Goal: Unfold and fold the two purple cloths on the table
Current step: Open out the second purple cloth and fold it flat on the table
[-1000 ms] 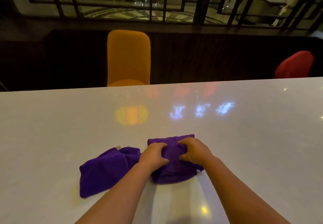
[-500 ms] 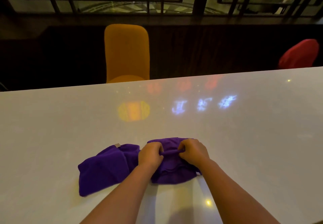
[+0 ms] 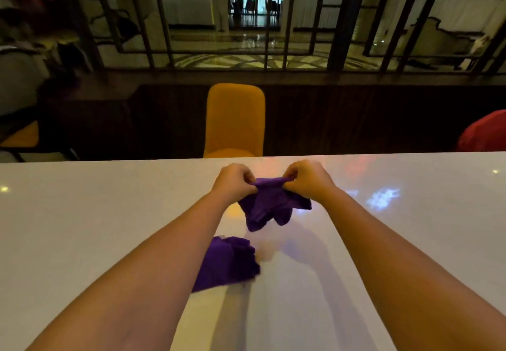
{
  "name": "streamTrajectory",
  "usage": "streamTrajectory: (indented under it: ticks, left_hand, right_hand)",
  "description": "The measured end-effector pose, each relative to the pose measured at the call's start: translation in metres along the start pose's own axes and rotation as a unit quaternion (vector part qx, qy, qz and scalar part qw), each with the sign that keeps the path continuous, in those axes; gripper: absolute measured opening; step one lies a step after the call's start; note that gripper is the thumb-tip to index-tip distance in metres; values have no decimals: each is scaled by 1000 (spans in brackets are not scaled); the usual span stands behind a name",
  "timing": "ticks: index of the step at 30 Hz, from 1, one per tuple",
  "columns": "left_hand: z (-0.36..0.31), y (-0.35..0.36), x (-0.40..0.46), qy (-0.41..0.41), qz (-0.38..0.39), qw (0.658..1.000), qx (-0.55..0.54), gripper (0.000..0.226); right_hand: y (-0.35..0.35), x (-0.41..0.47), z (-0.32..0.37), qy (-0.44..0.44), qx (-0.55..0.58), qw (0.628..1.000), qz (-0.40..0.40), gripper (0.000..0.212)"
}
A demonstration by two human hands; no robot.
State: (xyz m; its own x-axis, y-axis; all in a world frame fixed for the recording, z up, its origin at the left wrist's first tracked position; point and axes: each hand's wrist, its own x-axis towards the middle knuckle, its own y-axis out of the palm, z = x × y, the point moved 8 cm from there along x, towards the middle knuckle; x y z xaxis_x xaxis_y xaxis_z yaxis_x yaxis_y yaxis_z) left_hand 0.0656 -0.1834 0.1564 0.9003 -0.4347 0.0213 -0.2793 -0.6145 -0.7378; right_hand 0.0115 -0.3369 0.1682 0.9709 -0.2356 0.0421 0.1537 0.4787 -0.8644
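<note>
One purple cloth (image 3: 269,204) hangs in the air above the white table (image 3: 82,214), bunched and drooping. My left hand (image 3: 235,180) pinches its top edge on the left and my right hand (image 3: 308,178) pinches the same edge on the right, a short span apart. The second purple cloth (image 3: 228,264) lies crumpled on the table nearer to me, partly hidden by my left forearm.
An orange chair (image 3: 235,120) stands just beyond the table's far edge, straight ahead. A red chair (image 3: 484,134) shows at the far right. A dark metal screen (image 3: 339,22) and a low dark wall close off the space behind them.
Both hands gripped the right cloth's edge and lifted it off the table, up and away from me. The other cloth stayed on the table. My head tilted up.
</note>
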Motion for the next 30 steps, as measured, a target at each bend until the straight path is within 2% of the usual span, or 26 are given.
streamTrajectory:
  ticks: [6,13,23,30]
  left_hand:
    - [25,-89,-19,-5,-41,999,-11,13]
    - [110,-165,-58,-46,-70,996,5,12]
    - [246,-233,-63,-64,-39,997,20,10]
    - [264,-251,-54,-20,-13,999,24,11]
  right_hand:
    - [-2,19,88,-63,5,998,3,15]
    - [69,24,193,-113,8,993,34,8]
    - [175,44,301,-81,-1,995,62,16]
    - [191,46,315,-28,-5,999,32,19]
